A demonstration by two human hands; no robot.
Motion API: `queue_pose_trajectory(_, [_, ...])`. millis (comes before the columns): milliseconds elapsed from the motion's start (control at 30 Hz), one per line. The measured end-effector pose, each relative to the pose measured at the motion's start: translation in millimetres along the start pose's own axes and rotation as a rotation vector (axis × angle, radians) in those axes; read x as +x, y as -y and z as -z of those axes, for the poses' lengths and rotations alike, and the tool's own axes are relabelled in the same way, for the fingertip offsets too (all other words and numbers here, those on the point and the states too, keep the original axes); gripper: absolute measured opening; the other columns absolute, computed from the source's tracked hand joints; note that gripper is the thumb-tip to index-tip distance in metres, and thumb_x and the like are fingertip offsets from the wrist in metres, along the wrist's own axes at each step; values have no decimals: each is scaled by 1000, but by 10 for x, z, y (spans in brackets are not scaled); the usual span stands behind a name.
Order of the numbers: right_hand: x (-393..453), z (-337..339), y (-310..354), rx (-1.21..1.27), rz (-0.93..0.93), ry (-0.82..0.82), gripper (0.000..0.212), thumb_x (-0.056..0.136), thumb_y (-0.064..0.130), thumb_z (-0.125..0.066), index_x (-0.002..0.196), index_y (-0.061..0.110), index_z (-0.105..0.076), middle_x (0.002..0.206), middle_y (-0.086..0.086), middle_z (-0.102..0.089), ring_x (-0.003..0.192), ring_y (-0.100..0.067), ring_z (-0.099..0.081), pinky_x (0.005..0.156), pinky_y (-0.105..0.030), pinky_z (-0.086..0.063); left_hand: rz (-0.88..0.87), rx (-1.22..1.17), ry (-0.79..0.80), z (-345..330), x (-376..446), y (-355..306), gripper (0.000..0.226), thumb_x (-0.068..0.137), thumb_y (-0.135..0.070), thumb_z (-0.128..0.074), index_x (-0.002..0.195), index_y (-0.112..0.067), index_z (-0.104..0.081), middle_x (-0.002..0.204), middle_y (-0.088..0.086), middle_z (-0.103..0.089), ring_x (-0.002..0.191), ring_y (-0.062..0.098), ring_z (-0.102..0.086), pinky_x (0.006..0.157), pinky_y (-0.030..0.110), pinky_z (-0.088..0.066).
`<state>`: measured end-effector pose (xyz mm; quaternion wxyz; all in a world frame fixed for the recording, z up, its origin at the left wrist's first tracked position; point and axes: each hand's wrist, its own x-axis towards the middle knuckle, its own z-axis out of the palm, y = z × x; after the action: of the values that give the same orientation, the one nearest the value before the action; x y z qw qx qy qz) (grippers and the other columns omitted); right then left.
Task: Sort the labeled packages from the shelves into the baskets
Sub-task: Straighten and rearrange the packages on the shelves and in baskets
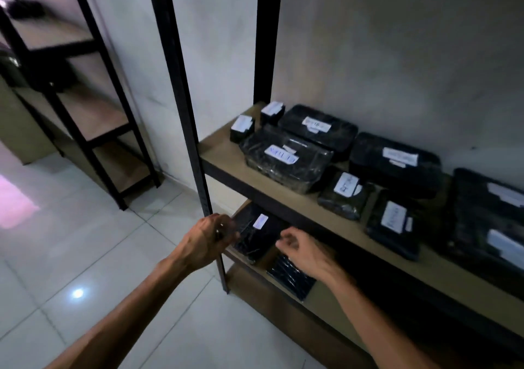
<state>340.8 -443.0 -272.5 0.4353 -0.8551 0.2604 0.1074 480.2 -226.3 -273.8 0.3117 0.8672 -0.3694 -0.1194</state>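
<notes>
Two bare hands reach toward the lower board of a black metal shelving unit (181, 91) with tan wooden shelves. The left hand (208, 241) is at the front upright, fingers curled at the corner of a flat black plastic-wrapped package with a small white label (255, 235) that lies on the lower shelf (329, 309); motion blur and the post hide whether it grips the wrap or only touches it. The right hand (304, 251) hovers over that shelf with fingers loosely curled, holding nothing, just above a second dark ribbed package (292, 279) whose label cannot be seen. On the upper shelf (218, 149) lie more black bundles in glossy crinkled film, each with a white paper label: two small boxy ones (256, 120) at the back left corner, a large rounded one with blue writing (286, 160), another behind it (317, 129), one further right (394, 161), and two small flat ones (368, 207) at the front edge. The biggest bundle (490, 212) is cut off at the right. The writing is too blurred to read. White glossy floor tiles (85, 283) reflect a light, and a second blurred shelving unit (85, 85) stands at left.
</notes>
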Motion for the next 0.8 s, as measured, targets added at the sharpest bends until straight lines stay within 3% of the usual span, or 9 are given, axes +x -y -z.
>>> queue_pose_trajectory(133, [-639,123,265,-114,86,103,32,92,41,-65,118,23,-63,109,10,-61,90,5,-58,71,-6,-42,-104,30,-7,574,-223,-537,11,93,-40,-62,90,-29,-65,88,-15,-66,82,2,-64,70,30,-58])
queue_pose_trajectory(200, [-873,205,430,-86,131,93,33,90,46,-65,118,27,-63,112,10,-61,94,5,-59,77,-10,-47,-143,27,-44,820,-261,-818,14,93,-41,-62,89,-28,-65,87,-15,-65,80,1,-64,69,29,-57])
queue_pose_trajectory(300, [-1088,404,698,-54,218,36,34,92,45,-64,121,28,-63,111,13,-65,99,4,-61,79,-13,-49,-155,2,-223,1052,-175,-1164,20,92,-45,-64,97,-26,-63,95,-14,-62,80,-2,-61,66,17,-50])
queue_pose_trajectory(333, [-1145,509,796,-26,238,13,32,92,43,-64,122,29,-63,110,14,-65,100,3,-61,77,-13,-49,-121,-21,-292,1094,-98,-1255,26,91,-47,-63,103,-25,-62,103,-11,-61,84,-1,-60,69,16,-50])
queue_pose_trajectory(400, [-1218,712,955,28,281,-63,29,93,39,-65,120,29,-63,109,14,-67,97,1,-64,74,-14,-50,12,-83,-376,1107,82,-1386,50,88,-61,-59,119,-21,-57,119,-1,-58,97,10,-60,81,30,-54])
queue_pose_trajectory(467, [-1252,909,1072,29,334,-182,26,93,37,-65,117,26,-65,106,14,-68,94,1,-64,76,-14,-52,179,-122,-364,1049,290,-1458,77,82,-75,-53,134,-19,-47,133,7,-52,116,23,-54,96,46,-51])
queue_pose_trajectory(567, [-1272,1143,1163,33,320,-306,24,95,34,-63,115,21,-65,105,12,-68,92,5,-62,70,-5,-46,353,-188,-307,932,558,-1577,102,73,-83,-55,147,-15,-34,146,14,-40,135,31,-39,110,52,-38])
queue_pose_trajectory(700, [-1259,1245,1161,9,241,-381,29,94,34,-64,117,17,-66,105,6,-68,92,-3,-64,70,-9,-46,468,-125,-256,724,727,-1591,105,76,-75,-63,149,-7,-30,148,21,-36,139,37,-31,113,49,-31])
queue_pose_trajectory(800, [-1254,1231,1148,-5,169,-410,31,94,35,-64,118,16,-66,104,5,-69,90,-6,-65,76,-16,-49,475,-103,-242,663,757,-1544,99,80,-58,-73,147,-1,-29,147,22,-37,138,39,-30,113,47,-29])
